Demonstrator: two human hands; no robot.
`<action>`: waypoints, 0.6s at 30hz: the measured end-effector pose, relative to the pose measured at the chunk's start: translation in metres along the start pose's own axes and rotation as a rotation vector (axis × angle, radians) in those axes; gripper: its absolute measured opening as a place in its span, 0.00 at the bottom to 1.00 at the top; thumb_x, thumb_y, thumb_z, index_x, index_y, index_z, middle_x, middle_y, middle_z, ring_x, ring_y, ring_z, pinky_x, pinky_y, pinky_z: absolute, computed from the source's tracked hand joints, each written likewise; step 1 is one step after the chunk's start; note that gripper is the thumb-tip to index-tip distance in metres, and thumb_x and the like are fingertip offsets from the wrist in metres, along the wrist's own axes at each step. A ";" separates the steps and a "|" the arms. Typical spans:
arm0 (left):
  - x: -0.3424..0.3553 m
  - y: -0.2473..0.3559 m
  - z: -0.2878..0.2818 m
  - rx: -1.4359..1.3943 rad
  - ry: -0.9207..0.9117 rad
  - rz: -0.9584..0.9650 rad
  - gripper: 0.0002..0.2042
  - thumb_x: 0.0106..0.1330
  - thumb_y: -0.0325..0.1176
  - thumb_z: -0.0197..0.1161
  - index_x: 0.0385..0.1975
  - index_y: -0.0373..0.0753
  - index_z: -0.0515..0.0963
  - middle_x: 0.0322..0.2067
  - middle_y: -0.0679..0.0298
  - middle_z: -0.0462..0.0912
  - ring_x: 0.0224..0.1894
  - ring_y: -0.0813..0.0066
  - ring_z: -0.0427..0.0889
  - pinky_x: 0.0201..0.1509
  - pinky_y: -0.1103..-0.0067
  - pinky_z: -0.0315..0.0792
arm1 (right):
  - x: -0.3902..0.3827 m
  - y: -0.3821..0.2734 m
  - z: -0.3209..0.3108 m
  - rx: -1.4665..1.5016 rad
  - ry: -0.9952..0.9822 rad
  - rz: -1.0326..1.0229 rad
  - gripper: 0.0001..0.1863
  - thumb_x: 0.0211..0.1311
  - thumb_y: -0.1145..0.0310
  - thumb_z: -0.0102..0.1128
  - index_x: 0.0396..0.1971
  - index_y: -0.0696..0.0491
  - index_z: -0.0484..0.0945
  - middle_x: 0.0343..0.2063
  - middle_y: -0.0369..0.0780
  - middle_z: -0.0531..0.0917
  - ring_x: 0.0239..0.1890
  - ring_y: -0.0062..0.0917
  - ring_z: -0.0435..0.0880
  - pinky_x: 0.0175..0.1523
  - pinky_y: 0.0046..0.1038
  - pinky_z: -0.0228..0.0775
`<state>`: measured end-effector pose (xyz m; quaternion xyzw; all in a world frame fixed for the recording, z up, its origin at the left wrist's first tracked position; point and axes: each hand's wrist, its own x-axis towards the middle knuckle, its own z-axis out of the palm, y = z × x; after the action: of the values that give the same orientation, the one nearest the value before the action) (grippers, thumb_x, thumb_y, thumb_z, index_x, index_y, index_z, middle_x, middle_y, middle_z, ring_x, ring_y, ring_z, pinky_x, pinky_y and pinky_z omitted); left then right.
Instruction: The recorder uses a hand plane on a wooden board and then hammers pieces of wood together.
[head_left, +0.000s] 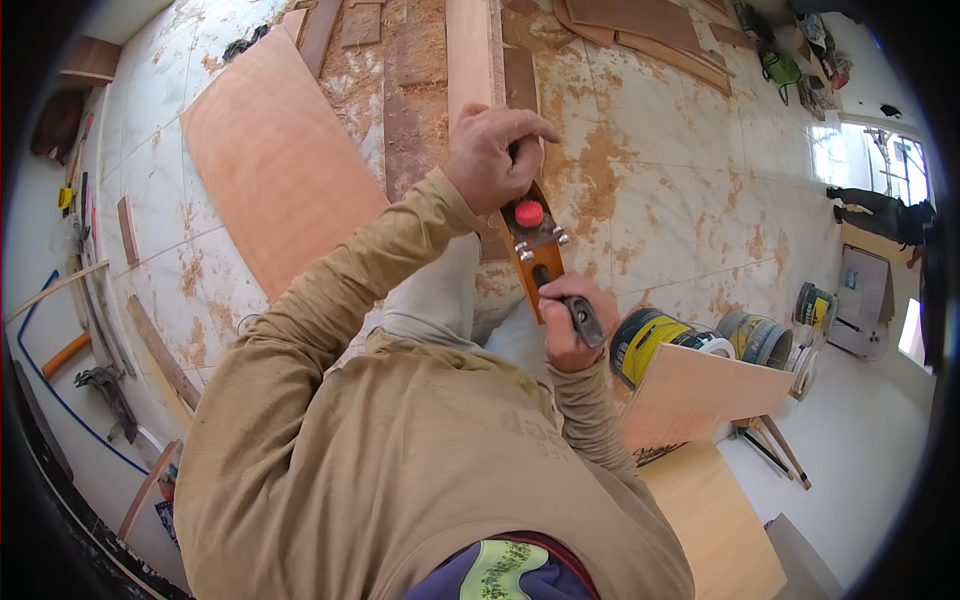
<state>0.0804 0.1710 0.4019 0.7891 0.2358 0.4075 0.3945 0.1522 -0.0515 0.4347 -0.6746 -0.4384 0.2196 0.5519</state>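
Planing looks like the step in hand: the plane (538,240), orange with a red knob (529,213), sits slantwise in front of the person, by the near end of the pale plank (470,55) – that end is hidden behind the left hand (502,155). Whether the sole bears on the wood or hangs just off it, I cannot tell

The left hand's fingers curl over the front of the plane, the index stretched out to the right and the thumb side closed about a dark grip. The right hand's fingers (570,287) wrap the rear handle (583,322), pressed round it, the butt showing behind them. Shavings (600,165) lie strewn over the floor (680,240), the plywood (285,160) rests well to the left, and buckets (640,345) stand near the right arm

As I judge it, the next move calls for bringing the plane square with the plank – sole flat, left hand pressing the front, right hand driving from behind, with even weight so the cut stays level
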 end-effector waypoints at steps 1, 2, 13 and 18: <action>0.023 -0.013 -0.002 -0.025 -0.067 -0.093 0.11 0.62 0.23 0.58 0.37 0.42 0.87 0.23 0.65 0.83 0.23 0.78 0.79 0.31 0.78 0.73 | 0.026 -0.001 0.008 -0.039 0.029 -0.002 0.04 0.52 0.82 0.59 0.28 0.59 0.80 0.19 0.40 0.79 0.20 0.22 0.77 0.28 0.23 0.68; 0.052 -0.035 0.000 -0.052 -0.051 -0.123 0.11 0.64 0.24 0.57 0.38 0.41 0.87 0.22 0.65 0.83 0.22 0.81 0.78 0.28 0.79 0.72 | 0.056 0.011 0.017 0.007 0.034 0.023 0.03 0.53 0.81 0.59 0.28 0.58 0.80 0.19 0.39 0.79 0.20 0.21 0.77 0.27 0.23 0.67; -0.009 0.005 -0.006 0.026 -0.026 0.090 0.09 0.57 0.24 0.60 0.29 0.46 0.86 0.26 0.68 0.87 0.31 0.73 0.85 0.47 0.76 0.70 | -0.002 0.001 0.006 0.030 0.011 -0.050 0.03 0.52 0.79 0.59 0.25 0.56 0.80 0.16 0.39 0.78 0.20 0.20 0.78 0.27 0.25 0.68; 0.177 -0.123 -0.013 -0.119 -0.006 -0.151 0.08 0.69 0.28 0.58 0.39 0.39 0.85 0.23 0.61 0.83 0.25 0.73 0.81 0.31 0.74 0.80 | 0.200 0.032 0.060 0.078 0.061 -0.126 0.04 0.55 0.78 0.57 0.25 0.58 0.81 0.16 0.38 0.79 0.18 0.20 0.76 0.25 0.24 0.66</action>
<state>0.1622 0.3698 0.3873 0.7454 0.2688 0.3876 0.4711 0.2202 0.1488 0.4247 -0.6302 -0.4539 0.1806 0.6035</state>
